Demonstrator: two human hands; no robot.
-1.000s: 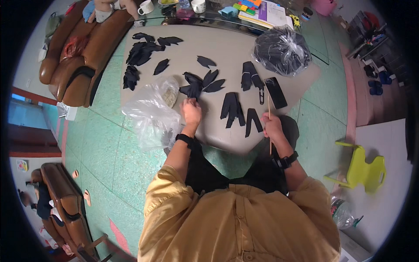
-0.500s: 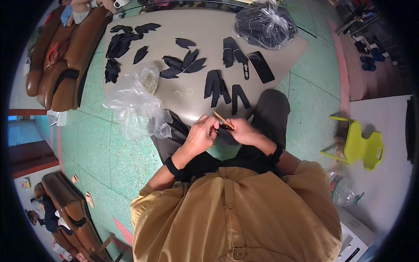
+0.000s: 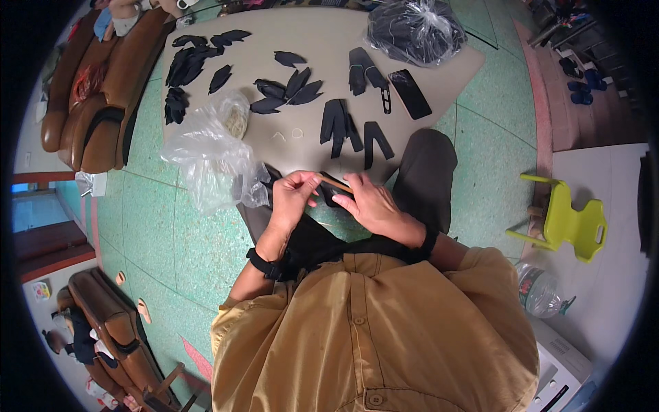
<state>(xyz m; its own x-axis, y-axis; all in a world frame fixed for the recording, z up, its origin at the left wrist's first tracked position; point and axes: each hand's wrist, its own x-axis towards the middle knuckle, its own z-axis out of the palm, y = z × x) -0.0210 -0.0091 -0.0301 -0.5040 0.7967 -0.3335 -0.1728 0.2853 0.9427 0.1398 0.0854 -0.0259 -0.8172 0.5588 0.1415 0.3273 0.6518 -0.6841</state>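
My left hand (image 3: 294, 196) pinches one end of a thin wooden stick (image 3: 336, 183) between thumb and fingers. Around the stick's other end the fingers of my right hand (image 3: 375, 206) are closed. A black piece of cloth-like material (image 3: 329, 195) sits just under the stick by my right fingers; its far part is hidden. On the table beyond lie folded black strips (image 3: 336, 123) and a bent black strip (image 3: 375, 141). Two pale elastic bands, one a round loop (image 3: 296, 133), rest left of them. A clear plastic bag (image 3: 206, 165) with more bands hangs over the table's near edge.
The pale table (image 3: 274, 24) also bears leaf-shaped black bundles (image 3: 288, 89), small black thread snips (image 3: 386, 101), a phone (image 3: 410, 94) and a full clear bag (image 3: 415, 33). A green chair (image 3: 570, 216) and a large bottle (image 3: 540, 292) stand right; brown sofas (image 3: 103, 82) stand left.
My left hand has moved slightly left and now pinches the stick's left end. The stick has swung flatter, and my right hand has turned over it with its back showing.
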